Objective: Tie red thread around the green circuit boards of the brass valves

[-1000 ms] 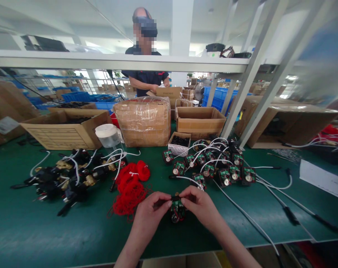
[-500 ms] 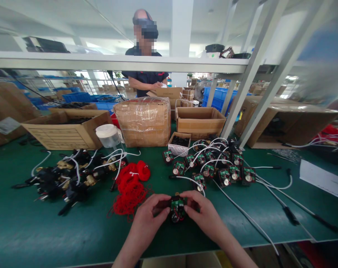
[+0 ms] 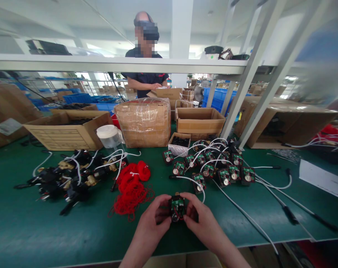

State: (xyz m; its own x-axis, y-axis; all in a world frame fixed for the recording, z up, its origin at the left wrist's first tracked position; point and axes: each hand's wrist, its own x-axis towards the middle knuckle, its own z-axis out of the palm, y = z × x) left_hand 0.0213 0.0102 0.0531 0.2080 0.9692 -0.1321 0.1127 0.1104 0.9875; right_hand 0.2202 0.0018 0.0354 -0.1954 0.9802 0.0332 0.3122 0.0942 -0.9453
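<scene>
A small black unit with a green circuit board and red wires (image 3: 177,208) is held between both hands near the table's front edge. My left hand (image 3: 155,216) grips its left side with thumb and fingers. On its right side, my right hand (image 3: 197,213) has its fingers and thumb closed. Similar circuit-board units (image 3: 208,170) with white cables lie in a group beyond and to the right. A tangled bundle of red cord or wire (image 3: 129,197) rests left of my left hand.
Black and brass parts (image 3: 74,182) are piled at the left. Cardboard boxes (image 3: 143,123), a lidded clear jar (image 3: 109,136) and a small box of black pieces (image 3: 180,143) stand behind. Metal posts (image 3: 262,96) rise at right. A person (image 3: 145,74) stands beyond the shelf.
Both thumbs have shifted lower on the unit, and its board is tipped slightly more toward the camera. The person's hands beyond the shelf have moved a little.
</scene>
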